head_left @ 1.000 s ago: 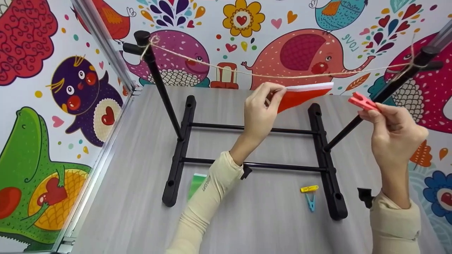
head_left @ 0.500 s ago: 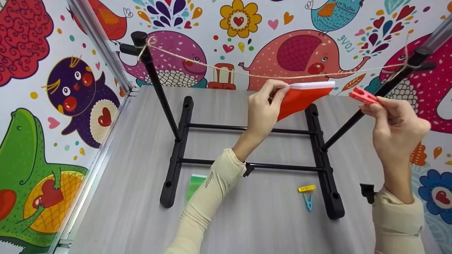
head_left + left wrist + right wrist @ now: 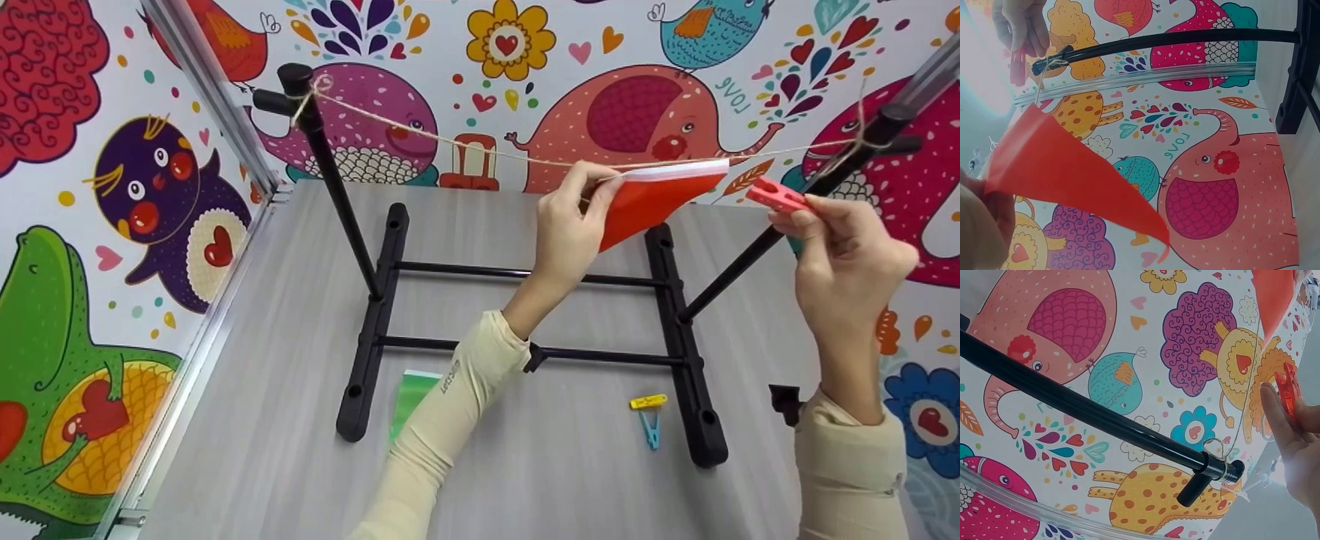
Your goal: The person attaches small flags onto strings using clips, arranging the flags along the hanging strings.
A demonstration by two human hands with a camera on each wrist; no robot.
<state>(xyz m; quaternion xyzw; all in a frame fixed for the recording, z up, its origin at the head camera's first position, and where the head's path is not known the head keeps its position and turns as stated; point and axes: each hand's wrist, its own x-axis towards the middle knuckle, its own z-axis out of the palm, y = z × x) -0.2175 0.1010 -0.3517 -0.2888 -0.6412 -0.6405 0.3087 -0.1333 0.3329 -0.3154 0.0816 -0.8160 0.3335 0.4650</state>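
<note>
My left hand (image 3: 568, 221) pinches the left end of a red triangular pennant (image 3: 651, 206) by its white top edge. That white edge overlaps the twine (image 3: 442, 139) in the head view. The pennant's point hangs free in the left wrist view, its red face (image 3: 1067, 163) toward the camera. To the right, my right hand (image 3: 855, 262) holds a red clothespin (image 3: 777, 196) between thumb and fingers, its tip directed left toward the pennant. The clothespin (image 3: 1287, 389) also shows in the right wrist view, apart from the pennant's point.
The twine is tied between two black posts (image 3: 337, 187) on a black frame with crossbars (image 3: 607, 355). A green pennant (image 3: 411, 397) lies partly under the left forearm. A yellow clothespin (image 3: 648, 402) and a blue clothespin (image 3: 651, 430) lie on the table (image 3: 525, 480). Patterned walls stand behind.
My left hand has raised the red pennant up and to the right, bringing its white edge to the twine. My right hand has lifted the clothespin slightly.
</note>
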